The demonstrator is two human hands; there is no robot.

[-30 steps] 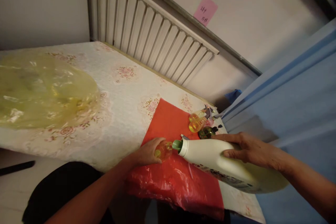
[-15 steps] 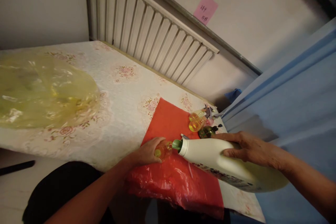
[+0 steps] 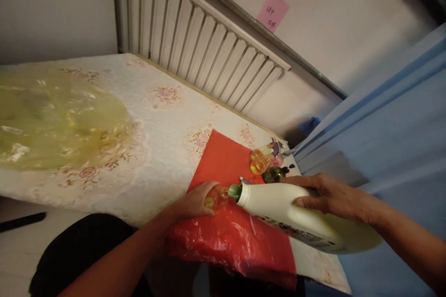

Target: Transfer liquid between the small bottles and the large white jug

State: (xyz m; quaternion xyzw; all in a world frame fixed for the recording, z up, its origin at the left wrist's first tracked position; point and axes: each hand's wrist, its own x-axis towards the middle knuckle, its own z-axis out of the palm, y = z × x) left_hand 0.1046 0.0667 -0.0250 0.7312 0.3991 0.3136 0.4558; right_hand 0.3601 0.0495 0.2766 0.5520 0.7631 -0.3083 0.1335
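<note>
My right hand (image 3: 336,199) is closed over the top side of a large cream-coloured jug (image 3: 278,202), which lies tilted nearly on its side. Its green-lined spout (image 3: 235,191) points left, right at the mouth of a small clear bottle (image 3: 216,198). Around that bottle my left hand (image 3: 198,202) is wrapped, and a little yellow liquid shows inside it. Whether liquid is running between the two cannot be made out. Both are above a red plastic sheet (image 3: 226,158). Behind the jug's neck stand a bottle of amber liquid (image 3: 260,165) and a dark green bottle (image 3: 274,175).
A floral tablecloth (image 3: 163,148) covers the table, with a large yellow plastic bag (image 3: 62,120) at the left. A white radiator (image 3: 195,37) runs along the wall behind. At the right hangs a blue curtain (image 3: 393,139); a pink note (image 3: 272,12) is on the wall.
</note>
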